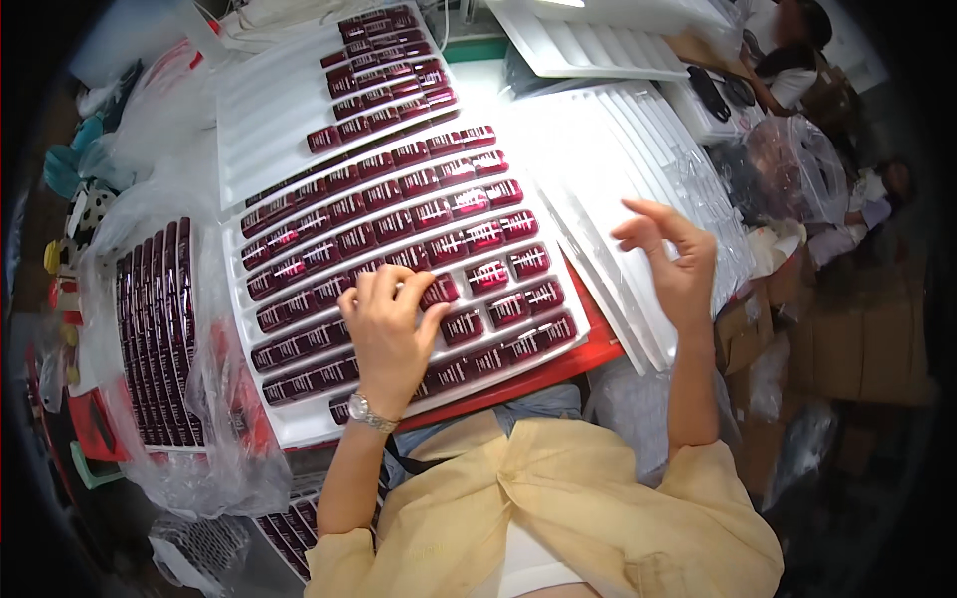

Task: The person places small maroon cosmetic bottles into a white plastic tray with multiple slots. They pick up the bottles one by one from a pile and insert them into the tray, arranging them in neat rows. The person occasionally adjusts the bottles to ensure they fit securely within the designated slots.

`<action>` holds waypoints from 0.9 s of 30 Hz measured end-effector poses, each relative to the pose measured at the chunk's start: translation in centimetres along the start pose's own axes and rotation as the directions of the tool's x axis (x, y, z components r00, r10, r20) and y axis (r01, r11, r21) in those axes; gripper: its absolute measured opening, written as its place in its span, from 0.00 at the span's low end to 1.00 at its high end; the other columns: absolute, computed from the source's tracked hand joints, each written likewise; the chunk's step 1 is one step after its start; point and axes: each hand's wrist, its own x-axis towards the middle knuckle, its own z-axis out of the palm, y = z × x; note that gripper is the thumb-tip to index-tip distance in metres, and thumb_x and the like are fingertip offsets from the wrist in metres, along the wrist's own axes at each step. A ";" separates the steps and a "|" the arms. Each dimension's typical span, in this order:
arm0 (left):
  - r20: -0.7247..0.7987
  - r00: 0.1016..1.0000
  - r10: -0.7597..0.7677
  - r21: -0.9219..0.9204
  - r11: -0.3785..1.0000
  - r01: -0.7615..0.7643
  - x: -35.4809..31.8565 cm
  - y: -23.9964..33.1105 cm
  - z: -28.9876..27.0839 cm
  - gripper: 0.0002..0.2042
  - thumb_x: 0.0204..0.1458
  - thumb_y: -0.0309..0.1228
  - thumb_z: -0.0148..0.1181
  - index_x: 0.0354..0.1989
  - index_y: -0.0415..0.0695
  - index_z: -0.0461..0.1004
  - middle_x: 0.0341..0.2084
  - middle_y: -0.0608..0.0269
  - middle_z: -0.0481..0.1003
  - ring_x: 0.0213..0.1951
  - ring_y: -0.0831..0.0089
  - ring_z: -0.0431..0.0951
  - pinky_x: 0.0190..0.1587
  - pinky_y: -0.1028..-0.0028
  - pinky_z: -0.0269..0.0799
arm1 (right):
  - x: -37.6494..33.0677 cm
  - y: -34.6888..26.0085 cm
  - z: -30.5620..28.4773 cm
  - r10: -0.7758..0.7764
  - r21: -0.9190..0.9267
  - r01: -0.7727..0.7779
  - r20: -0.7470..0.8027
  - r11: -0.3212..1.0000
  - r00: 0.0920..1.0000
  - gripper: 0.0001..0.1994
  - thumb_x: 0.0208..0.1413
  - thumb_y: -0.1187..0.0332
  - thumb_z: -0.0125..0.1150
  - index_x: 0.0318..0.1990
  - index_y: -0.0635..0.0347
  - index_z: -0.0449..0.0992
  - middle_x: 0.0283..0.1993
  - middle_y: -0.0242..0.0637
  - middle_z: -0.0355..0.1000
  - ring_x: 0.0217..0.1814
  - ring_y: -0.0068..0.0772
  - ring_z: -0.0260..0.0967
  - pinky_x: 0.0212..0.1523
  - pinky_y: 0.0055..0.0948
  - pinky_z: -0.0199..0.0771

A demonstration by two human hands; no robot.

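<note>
A white ridged tray [289,424] lies in front of me, filled with rows of small, dark red, glossy cylinders with pale printing. My left hand [387,314], a metal watch on its wrist, reaches over the tray's middle. Its thumb and forefinger close around one dark red cylinder [439,291] in a row. Just right of that piece lie two more, a brighter cylinder [488,276] and a darker cylinder [530,261], with small gaps between them. My right hand [678,261] is raised over the white trays on the right, fingers curved and apart, with nothing visible in it.
Behind stands another white tray [264,110], partly filled with red cylinders. Stacked white trays [638,149] are at the right. A plastic-wrapped tray [155,329] of cylinders sits at the left. Cardboard boxes [837,349] stand at right; another person [788,60] is at the far right.
</note>
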 end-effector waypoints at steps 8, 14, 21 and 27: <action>0.047 0.999 0.025 -0.062 0.998 -0.023 0.8 0.3 1.4 0.16 0.39 0.31 0.70 0.39 0.44 0.76 0.34 0.65 0.70 0.40 0.66 0.67 0.46 0.66 0.57 | -0.3 0.8 1.3 -0.050 0.006 0.051 0.295 0.999 0.954 0.07 0.56 0.73 0.60 0.39 0.67 0.79 0.28 0.38 0.78 0.28 0.20 0.73 0.32 0.21 0.71; 0.041 0.999 -0.003 -0.086 0.996 0.007 0.6 0.3 1.4 0.17 0.37 0.31 0.71 0.38 0.43 0.77 0.33 0.64 0.69 0.39 0.65 0.66 0.47 0.65 0.57 | 1.3 1.4 0.1 -0.063 -0.050 0.080 0.284 0.996 0.957 0.07 0.53 0.74 0.62 0.38 0.65 0.80 0.28 0.38 0.78 0.27 0.20 0.72 0.30 0.21 0.70; 0.060 0.998 -0.030 -0.091 0.995 0.036 0.7 0.4 1.5 0.17 0.37 0.31 0.72 0.38 0.45 0.77 0.33 0.65 0.69 0.40 0.66 0.66 0.48 0.65 0.56 | 5.0 4.4 -2.5 -0.064 -0.370 0.051 -0.022 0.928 0.998 0.06 0.54 0.70 0.61 0.34 0.64 0.80 0.30 0.43 0.78 0.27 0.33 0.75 0.28 0.26 0.71; 0.046 0.999 -0.015 -0.128 0.992 0.020 1.1 0.5 1.5 0.15 0.36 0.31 0.72 0.35 0.47 0.77 0.31 0.68 0.70 0.39 0.67 0.67 0.47 0.66 0.56 | 18.0 18.3 -5.7 0.081 -0.541 -0.201 -0.237 0.816 0.968 0.19 0.54 0.57 0.61 0.46 0.63 0.76 0.38 0.44 0.77 0.43 0.42 0.75 0.44 0.41 0.72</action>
